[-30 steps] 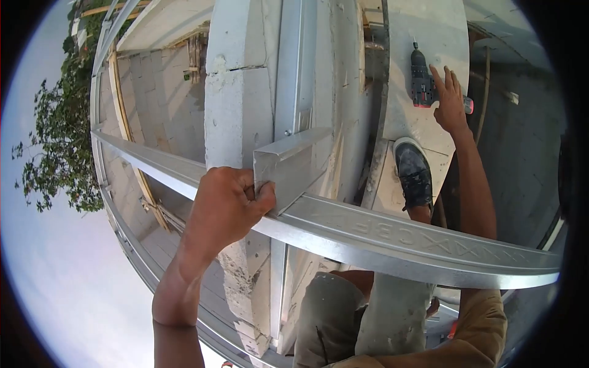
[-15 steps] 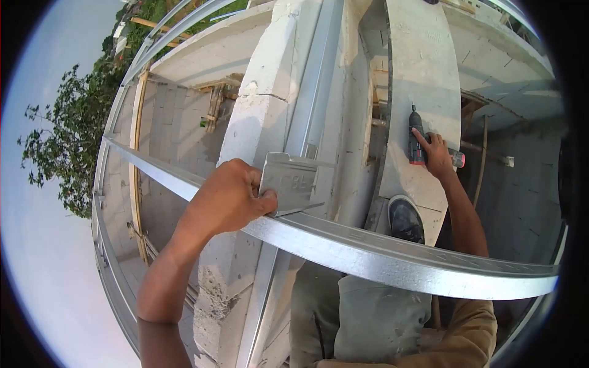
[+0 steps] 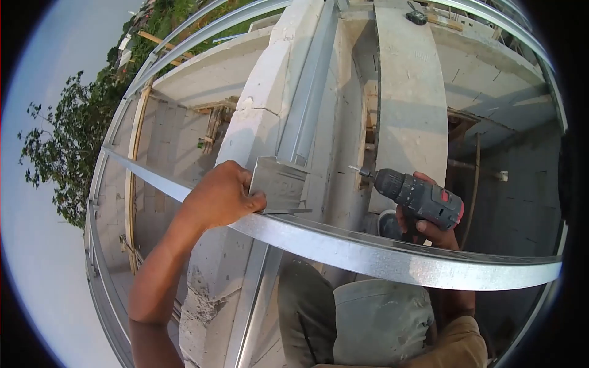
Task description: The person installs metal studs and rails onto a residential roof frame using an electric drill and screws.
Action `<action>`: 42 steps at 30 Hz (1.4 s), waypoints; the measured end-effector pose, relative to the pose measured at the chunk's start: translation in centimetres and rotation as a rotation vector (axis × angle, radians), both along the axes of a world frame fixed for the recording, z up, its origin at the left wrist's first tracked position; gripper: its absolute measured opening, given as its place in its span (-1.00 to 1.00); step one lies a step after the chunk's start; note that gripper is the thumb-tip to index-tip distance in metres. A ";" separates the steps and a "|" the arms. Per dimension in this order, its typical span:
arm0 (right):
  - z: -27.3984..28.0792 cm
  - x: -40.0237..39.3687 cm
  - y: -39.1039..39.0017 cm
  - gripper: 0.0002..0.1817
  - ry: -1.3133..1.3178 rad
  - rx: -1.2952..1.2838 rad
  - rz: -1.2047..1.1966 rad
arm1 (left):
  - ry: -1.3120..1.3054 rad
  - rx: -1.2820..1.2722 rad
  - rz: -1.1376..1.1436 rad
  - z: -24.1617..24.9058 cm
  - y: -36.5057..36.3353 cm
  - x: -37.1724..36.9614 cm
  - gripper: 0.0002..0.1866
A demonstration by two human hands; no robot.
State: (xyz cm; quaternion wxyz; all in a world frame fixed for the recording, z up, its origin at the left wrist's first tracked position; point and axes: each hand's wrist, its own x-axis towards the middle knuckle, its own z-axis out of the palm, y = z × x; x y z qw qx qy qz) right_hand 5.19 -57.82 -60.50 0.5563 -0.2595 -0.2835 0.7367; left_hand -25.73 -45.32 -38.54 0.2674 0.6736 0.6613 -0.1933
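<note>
My left hand (image 3: 224,195) is closed on the edge of a metal bracket (image 3: 279,184), a small bent plate that stands upright against the long metal channel (image 3: 368,248). Thumb and fingers pinch the plate's left side. My right hand (image 3: 432,224) is wrapped around a dark cordless drill (image 3: 417,196), held up just above the channel's far side. The drill's bit points left, toward the bracket, with a gap between them. Part of the drill's grip is hidden behind my fingers and the channel.
A second metal beam (image 3: 307,104) runs lengthwise beside a broken-edged block wall (image 3: 254,116). A pale concrete slab (image 3: 411,92) lies to the right, with a dark battery-like object (image 3: 416,16) at its far end. Deep drops lie on both sides. A wooden post (image 3: 136,159) stands left.
My right hand has lifted the drill off the slab and brought it closer, its bit turned to the left. My left hand keeps hold of the bracket; the view has shifted slightly.
</note>
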 end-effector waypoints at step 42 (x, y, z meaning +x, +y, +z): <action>-2.8 -7.3 4.1 -0.17 -0.123 -0.062 0.332 | -0.094 -0.048 0.011 -0.9 0.1 -1.1 -0.72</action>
